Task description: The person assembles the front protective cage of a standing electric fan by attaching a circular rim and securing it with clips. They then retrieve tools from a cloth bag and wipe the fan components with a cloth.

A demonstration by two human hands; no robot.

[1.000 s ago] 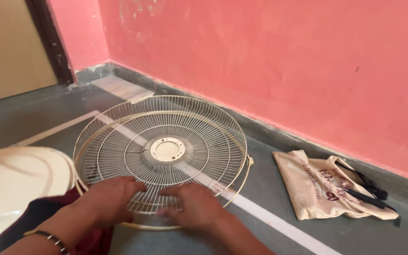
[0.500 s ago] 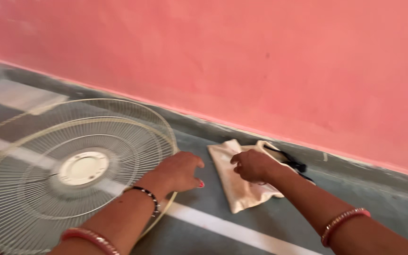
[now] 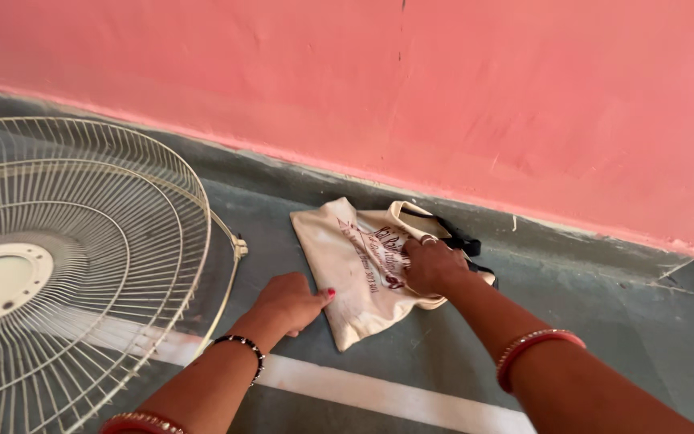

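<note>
My right hand (image 3: 431, 265) lies flat on the cream cloth bag (image 3: 363, 269), just right of the middle of the frame, its fingers curled over the bag's upper edge where the dark straps (image 3: 461, 241) poke out; I judge the grip closed on the fabric there, though the fingertips are hidden under the fold. My left hand (image 3: 291, 304) sits on the grey floor (image 3: 620, 321) at the bag's lower left edge, fingers together and bent, touching the floor beside the cloth rather than clamped on anything. The bag lies crumpled against the foot of the pink wall (image 3: 443, 96), printed side up. The wire fan guard (image 3: 66, 265) fills the left of the frame, well apart from the bag, its small clip (image 3: 238, 245) pointing toward my left hand. A white painted line (image 3: 379, 390) runs under my forearms.

To handle the cloth well, I'd pin the lower corner with the left hand while the right takes both layers and the straps together, so it doesn't bunch or trail. I'd also keep my left forearm away from the guard's rim.
</note>
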